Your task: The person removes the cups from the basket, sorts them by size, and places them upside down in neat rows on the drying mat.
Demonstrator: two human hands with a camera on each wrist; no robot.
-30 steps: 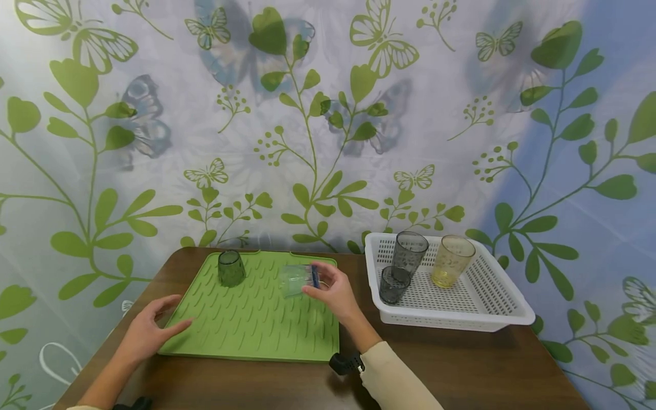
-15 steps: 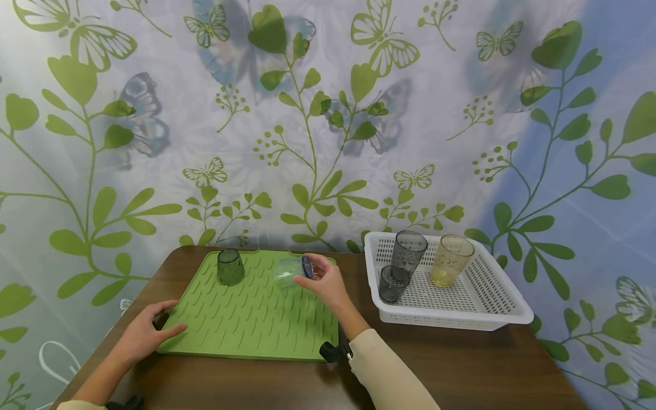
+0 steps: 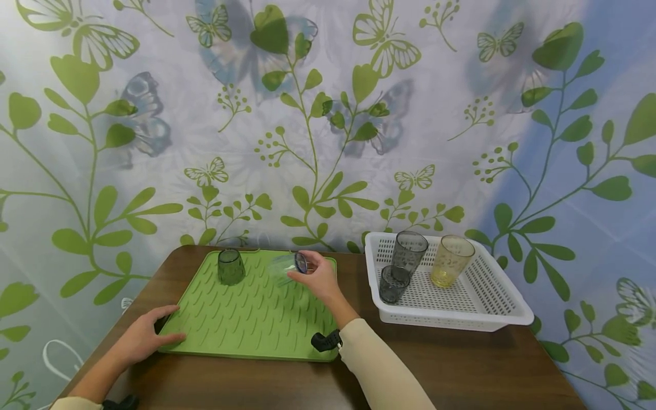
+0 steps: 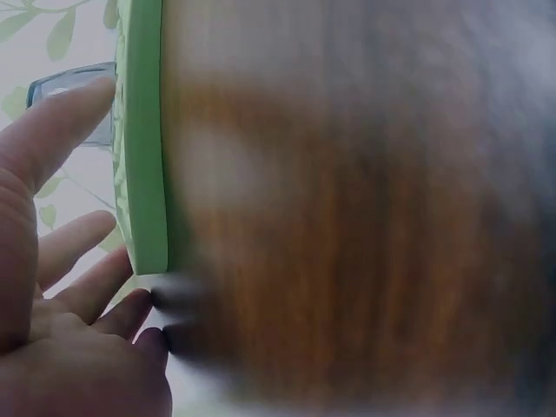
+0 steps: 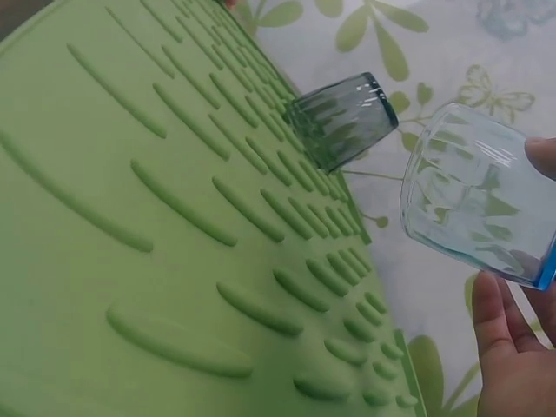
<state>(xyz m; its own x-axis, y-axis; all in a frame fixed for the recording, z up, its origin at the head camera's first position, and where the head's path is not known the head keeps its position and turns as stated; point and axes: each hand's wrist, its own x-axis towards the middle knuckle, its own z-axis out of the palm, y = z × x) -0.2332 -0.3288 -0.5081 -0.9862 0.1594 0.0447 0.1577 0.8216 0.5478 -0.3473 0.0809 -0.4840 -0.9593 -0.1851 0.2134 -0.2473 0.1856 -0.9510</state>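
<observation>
My right hand (image 3: 322, 279) grips a clear drinking glass (image 3: 282, 270) by its blue-tinted base, over the back right part of a green ridged drying mat (image 3: 241, 324). The glass is tipped on its side with its mouth toward the left. In the right wrist view the glass (image 5: 478, 191) is apart from the mat, and fingers and thumb hold it near the blue base. A dark green glass (image 3: 230, 267) stands upside down at the mat's back left. My left hand (image 3: 146, 337), thumb and fingers spread, is at the mat's left edge and holds nothing.
On the right of the brown wooden table (image 3: 461, 364) stands a white perforated basket (image 3: 504, 302). Inside are a tall grey glass (image 3: 410, 250), a short grey glass (image 3: 393, 285) and a yellow glass (image 3: 451, 262). A leaf-patterned curtain (image 3: 318, 142) hangs behind the table.
My right hand has moved slightly left and back over the mat with the clear glass, turning its base more into view. My left hand has barely shifted.
</observation>
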